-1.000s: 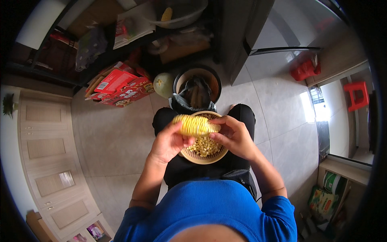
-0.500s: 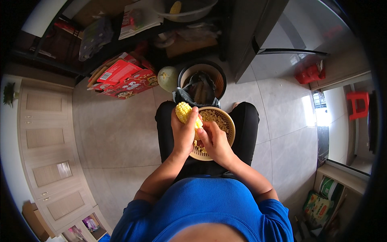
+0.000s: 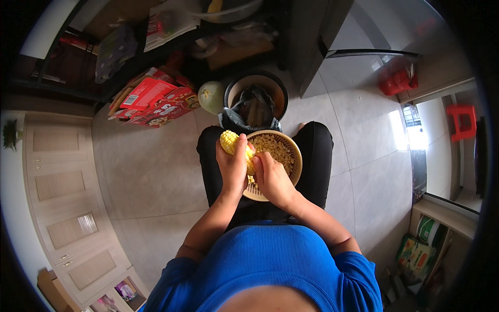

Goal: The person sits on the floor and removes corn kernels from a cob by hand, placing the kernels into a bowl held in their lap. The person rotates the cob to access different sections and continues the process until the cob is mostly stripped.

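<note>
You are seated, looking straight down at your lap, with black trousers and a blue top filling the lower part of the view. Your left hand (image 3: 232, 167) is wrapped around a yellow corn cob (image 3: 235, 146), fingers closed over its middle, so that only the cob's upper end pokes out above your knuckles. The cob lies at the left rim of a round woven basket (image 3: 294, 156) that rests on your lap and holds loose corn kernels (image 3: 274, 147). Your right hand (image 3: 271, 178) is just beside the left, curled against the lower part of the cob over the basket; whether it grips the cob or only presses on it cannot be told.

Just beyond your knees, on the pale tiled floor, stands a round bin lined with a dark bag (image 3: 254, 105). A pale green melon (image 3: 211, 96) sits to the left of the bin, and red cardboard boxes (image 3: 155, 102) lie further left. Wooden cabinet doors (image 3: 60, 184) run along the left side.
</note>
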`<state>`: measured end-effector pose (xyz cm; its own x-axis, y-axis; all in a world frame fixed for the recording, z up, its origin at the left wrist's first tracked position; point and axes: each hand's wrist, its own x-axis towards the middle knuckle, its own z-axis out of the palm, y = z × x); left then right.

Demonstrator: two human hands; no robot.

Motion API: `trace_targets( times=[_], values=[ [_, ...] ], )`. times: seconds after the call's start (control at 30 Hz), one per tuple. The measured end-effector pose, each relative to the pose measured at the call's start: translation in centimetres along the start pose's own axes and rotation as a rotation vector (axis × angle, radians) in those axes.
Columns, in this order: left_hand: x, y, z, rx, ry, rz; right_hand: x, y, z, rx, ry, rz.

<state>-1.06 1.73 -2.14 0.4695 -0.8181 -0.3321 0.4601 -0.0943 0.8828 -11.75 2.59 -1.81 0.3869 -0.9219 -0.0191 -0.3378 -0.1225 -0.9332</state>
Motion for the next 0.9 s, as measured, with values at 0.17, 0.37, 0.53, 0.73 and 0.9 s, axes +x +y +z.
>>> trace_targets(
  times=[0.17, 0.37, 0.53, 0.73, 0.9],
  values=[
    [-0.3, -0.6, 0.1, -0.050, 0.019, -0.073, 0.1, 2.0, -0.1, 0.052, 0.057, -0.062],
    [0.5, -1.0, -0.4, -0.124, -0.089, -0.075, 0.3, 3.1, -0.7, 0.491, 0.014, 0.250],
    [0.6, -1.1, -1.0, -0.183, -0.108, -0.132, 0.6, 4.0, -1.0, 0.682, -0.081, 0.396],
    [1.4, -0.8, -1.4, -0.289, -0.058, -0.361, 0.2, 6.0, -1.4, 0.573, -0.070, 0.341],
    [1.4, -0.6, -1.4, -0.372, -0.088, -0.485, -0.1, 5.1, -1.7, 0.139, -0.102, 0.066]
  ],
)
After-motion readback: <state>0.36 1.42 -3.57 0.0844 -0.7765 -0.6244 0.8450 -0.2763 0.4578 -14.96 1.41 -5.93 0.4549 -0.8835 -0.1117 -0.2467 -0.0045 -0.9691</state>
